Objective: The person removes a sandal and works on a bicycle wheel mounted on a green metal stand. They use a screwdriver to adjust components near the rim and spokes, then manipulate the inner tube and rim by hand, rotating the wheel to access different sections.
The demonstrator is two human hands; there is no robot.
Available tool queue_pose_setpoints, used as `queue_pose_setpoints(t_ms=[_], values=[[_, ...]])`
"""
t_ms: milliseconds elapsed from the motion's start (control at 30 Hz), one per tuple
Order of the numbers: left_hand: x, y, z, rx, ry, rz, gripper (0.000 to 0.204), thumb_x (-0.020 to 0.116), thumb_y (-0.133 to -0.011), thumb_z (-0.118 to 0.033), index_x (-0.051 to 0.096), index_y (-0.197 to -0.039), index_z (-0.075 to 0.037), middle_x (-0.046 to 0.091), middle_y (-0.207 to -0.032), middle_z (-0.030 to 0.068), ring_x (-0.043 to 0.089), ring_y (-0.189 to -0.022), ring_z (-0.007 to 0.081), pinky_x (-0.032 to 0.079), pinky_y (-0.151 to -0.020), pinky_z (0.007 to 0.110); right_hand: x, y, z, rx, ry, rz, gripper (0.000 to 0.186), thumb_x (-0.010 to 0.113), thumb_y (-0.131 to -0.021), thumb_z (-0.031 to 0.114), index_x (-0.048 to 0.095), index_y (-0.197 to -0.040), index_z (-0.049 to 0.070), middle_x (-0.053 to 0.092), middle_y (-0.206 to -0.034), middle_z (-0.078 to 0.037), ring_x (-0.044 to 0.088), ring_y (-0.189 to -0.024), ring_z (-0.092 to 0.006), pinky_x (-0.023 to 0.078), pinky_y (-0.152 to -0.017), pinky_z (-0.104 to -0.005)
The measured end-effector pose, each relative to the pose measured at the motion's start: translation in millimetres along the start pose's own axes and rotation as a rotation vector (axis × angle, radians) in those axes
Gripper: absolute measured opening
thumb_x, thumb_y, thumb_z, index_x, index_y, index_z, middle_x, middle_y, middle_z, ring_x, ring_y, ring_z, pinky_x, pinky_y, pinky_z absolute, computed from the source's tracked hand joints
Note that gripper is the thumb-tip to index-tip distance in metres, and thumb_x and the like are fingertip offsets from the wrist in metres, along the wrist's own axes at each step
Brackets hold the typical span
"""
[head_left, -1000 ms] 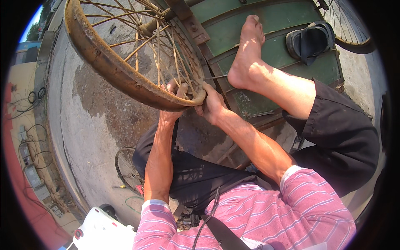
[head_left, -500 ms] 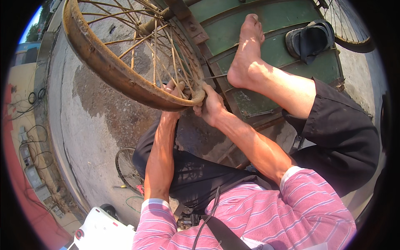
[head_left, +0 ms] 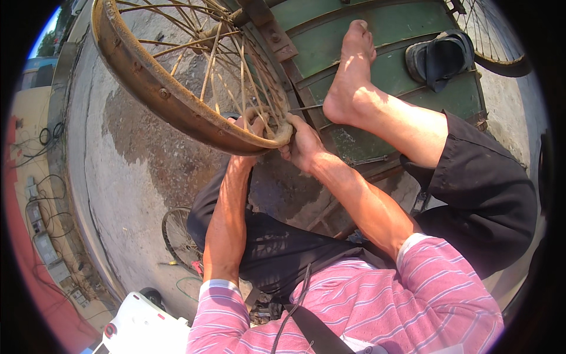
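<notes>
A tyreless, dirt-caked spoked wheel rim (head_left: 154, 88) stands at the upper left, its spokes (head_left: 213, 65) running to a hub at the top. My left hand (head_left: 252, 125) reaches under the rim, and its fingers curl up among the lower spokes. A thick, mud-coloured cord-like strand (head_left: 276, 141) loops round the rim there and lies at those fingers. On the other side of the same spot, my right hand (head_left: 305, 144) is closed on the rim's lower end, thumb on top. The rim hides part of the left hand.
My bare foot (head_left: 352, 71) rests on a green metal panel (head_left: 407, 97), with a dark sandal (head_left: 439, 59) beside it. Another wheel (head_left: 492, 35) stands at the upper right. A small wheel (head_left: 180, 236), a white vehicle part (head_left: 144, 324) and wall cables (head_left: 56, 206) are on the left.
The rim has turned slightly: its spokes have shifted and a bolt head on its outer face shows more plainly. Both hands stay at the same part of the wheel, the right slightly higher.
</notes>
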State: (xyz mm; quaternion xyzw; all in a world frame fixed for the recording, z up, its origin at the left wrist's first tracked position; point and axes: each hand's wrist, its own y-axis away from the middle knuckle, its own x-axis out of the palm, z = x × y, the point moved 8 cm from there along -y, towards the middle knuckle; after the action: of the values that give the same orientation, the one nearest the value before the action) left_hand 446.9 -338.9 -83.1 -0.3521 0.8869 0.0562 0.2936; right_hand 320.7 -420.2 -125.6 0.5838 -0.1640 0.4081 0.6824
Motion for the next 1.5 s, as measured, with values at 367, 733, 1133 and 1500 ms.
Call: queue_pose_setpoints(t_ms=[367,733,1133,1500], values=[[-12.3,4.2,-33.7,-0.348,0.294,-0.092,0.035,0.067,-0.097,-0.023,0.070,-0.112,0.008,0.076,-0.087,0.0156,0.073,-0.073,0.0175,0.056,-0.066,0.031,4.9,8.9,1.8,0.010,0.003,-0.038,0.035,0.051,-0.104,0.045,0.055,-0.091,0.013,0.055,-0.069,-0.004,0.049,-0.058,-0.0183,0.035,-0.053,-0.0330],[-13.8,4.2,-44.5,-0.350,0.261,-0.160,0.033,0.070,-0.095,-0.024,0.069,-0.103,0.008,0.075,-0.079,0.0136,0.069,-0.066,0.0185,0.054,-0.064,0.032,0.7,5.8,-0.2,-0.005,-0.006,-0.070,0.035,0.051,-0.104,0.045,0.057,-0.094,0.012,0.055,-0.070,-0.005,0.049,-0.057,-0.0187,0.035,-0.053,-0.0331],[-11.8,3.9,-46.4,-0.413,0.451,-0.158,0.037,0.074,-0.095,-0.024,0.065,-0.106,0.010,0.075,-0.082,0.0114,0.067,-0.070,0.0122,0.053,-0.060,0.029,1.1,3.9,-2.6,-0.012,-0.028,-0.076,0.037,0.055,-0.102,0.046,0.060,-0.084,0.013,0.051,-0.067,-0.001,0.050,-0.059,-0.0168,0.036,-0.054,-0.0320],[-13.5,-0.5,-48.7,-0.367,0.450,-0.120,0.034,0.072,-0.095,-0.024,0.066,-0.103,0.008,0.072,-0.079,0.0092,0.064,-0.067,0.0112,0.052,-0.060,0.028,0.7,3.7,-2.8,-0.021,-0.021,-0.075,0.039,0.055,-0.101,0.046,0.060,-0.081,0.013,0.053,-0.067,-0.001,0.050,-0.059,-0.0163,0.036,-0.054,-0.0316]])
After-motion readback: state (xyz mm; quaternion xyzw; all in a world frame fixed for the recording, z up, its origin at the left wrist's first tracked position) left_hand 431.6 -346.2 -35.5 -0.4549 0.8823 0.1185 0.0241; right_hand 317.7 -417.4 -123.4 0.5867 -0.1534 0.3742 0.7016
